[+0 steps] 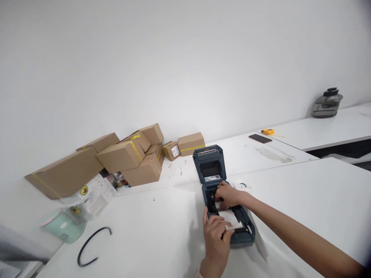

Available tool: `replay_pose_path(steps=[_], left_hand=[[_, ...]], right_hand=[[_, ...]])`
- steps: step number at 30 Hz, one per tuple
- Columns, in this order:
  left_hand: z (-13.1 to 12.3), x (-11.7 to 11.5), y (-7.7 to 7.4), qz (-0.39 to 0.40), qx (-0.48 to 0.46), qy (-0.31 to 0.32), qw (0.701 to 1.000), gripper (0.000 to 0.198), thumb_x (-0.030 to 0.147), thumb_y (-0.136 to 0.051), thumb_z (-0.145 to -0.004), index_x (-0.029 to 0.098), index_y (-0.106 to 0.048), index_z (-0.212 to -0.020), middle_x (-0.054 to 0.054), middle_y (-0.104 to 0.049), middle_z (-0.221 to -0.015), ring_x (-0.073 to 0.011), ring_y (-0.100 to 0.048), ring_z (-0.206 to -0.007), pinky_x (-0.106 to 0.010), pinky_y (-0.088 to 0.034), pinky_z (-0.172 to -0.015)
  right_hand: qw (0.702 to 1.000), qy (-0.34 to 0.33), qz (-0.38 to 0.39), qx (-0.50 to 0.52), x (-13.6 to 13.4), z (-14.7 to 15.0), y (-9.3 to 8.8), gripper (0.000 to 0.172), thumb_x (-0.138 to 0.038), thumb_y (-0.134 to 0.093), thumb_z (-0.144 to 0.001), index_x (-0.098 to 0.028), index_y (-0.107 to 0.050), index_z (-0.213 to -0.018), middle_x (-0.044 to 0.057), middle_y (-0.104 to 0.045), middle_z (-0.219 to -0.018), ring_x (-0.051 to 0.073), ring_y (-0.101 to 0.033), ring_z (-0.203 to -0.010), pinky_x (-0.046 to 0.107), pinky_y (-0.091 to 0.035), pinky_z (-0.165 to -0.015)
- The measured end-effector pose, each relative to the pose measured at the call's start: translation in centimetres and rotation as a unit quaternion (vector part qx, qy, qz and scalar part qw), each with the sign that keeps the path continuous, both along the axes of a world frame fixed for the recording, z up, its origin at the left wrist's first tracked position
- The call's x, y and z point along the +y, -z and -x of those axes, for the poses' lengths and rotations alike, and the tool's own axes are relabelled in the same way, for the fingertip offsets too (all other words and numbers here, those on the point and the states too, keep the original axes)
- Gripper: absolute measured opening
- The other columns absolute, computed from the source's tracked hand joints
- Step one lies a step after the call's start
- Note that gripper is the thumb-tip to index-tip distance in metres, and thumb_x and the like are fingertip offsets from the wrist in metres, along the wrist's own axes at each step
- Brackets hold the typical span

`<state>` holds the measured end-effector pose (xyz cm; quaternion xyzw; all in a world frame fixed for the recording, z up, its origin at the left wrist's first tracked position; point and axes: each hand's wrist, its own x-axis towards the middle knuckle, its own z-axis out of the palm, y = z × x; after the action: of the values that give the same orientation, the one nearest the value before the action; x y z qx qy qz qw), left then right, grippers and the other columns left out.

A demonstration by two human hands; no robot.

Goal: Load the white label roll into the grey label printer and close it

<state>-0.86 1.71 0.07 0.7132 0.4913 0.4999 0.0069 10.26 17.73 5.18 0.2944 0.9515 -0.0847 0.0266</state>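
Note:
A dark blue-grey label printer [245, 238] stands on the white table with its lid [210, 164] tipped up and back. A strip of white label paper [231, 217] lies along its open inside, the front end near the front edge. At that end my left hand [215, 235] has its fingers closed on the paper, with the side of the hand against the printer's left wall. My right hand [227, 194] reaches in from the right, over the rear of the compartment. Its fingers are curled down inside; what they grip there is hidden.
Several cardboard boxes [142, 170] are piled against the wall at left. Nearby lie a mint-green pouch [68, 227] and a black curved strip [82, 249]. Farther right are a phone [260, 138], a yellow tape measure [268, 131] and a dark transparent jug [327, 105].

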Motion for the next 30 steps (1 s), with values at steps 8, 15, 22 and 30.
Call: replay_pose_path(steps=[8,15,22,30], left_hand=[[-0.6,-3.0,1.3,-0.118,0.037,-0.018,0.992,0.025,0.008,-0.048,-0.086,0.025,-0.063,-0.075,0.003,-0.074,-0.071,-0.0138,-0.071,-0.074,-0.039,-0.051,-0.098],[-1.1,-3.2,5.0,-0.169,0.044,-0.057,0.983,0.028,0.015,-0.039,-0.093,0.024,-0.062,-0.08,-0.003,-0.076,-0.082,-0.0172,-0.073,-0.089,-0.04,-0.053,-0.097],[-1.2,-3.8,6.0,-0.139,0.061,-0.06,0.987,0.021,0.015,-0.045,-0.093,0.023,-0.062,-0.085,-0.005,-0.077,-0.092,-0.0196,-0.071,-0.099,-0.044,-0.051,-0.101],[-1.8,-3.6,6.2,-0.18,0.056,-0.1,0.977,0.022,0.011,-0.046,-0.092,0.02,-0.064,-0.082,-0.008,-0.074,-0.091,-0.0207,-0.07,-0.097,-0.045,-0.055,-0.096]], right_hand=[[0.997,0.005,0.027,0.067,0.1,-1.1,0.4,0.02,-0.026,-0.071,-0.069,-0.024,-0.079,-0.087,0.004,-0.078,-0.091,0.028,-0.064,-0.095,0.038,-0.034,-0.09],[0.973,0.019,-0.002,0.228,-1.4,-1.6,-2.8,0.02,-0.027,-0.055,-0.089,-0.023,-0.075,-0.086,0.004,-0.076,-0.092,0.021,-0.065,-0.09,0.034,-0.042,-0.09],[0.782,0.226,-0.093,0.574,3.7,-1.2,-11.0,0.044,-0.047,-0.037,-0.099,-0.021,-0.057,-0.128,0.011,-0.06,-0.132,0.029,-0.049,-0.126,0.047,-0.036,-0.107],[0.781,0.187,0.024,0.595,-1.4,-2.8,-8.0,0.04,-0.048,-0.035,-0.1,-0.023,-0.067,-0.097,0.004,-0.068,-0.102,0.022,-0.061,-0.101,0.037,-0.048,-0.093]])
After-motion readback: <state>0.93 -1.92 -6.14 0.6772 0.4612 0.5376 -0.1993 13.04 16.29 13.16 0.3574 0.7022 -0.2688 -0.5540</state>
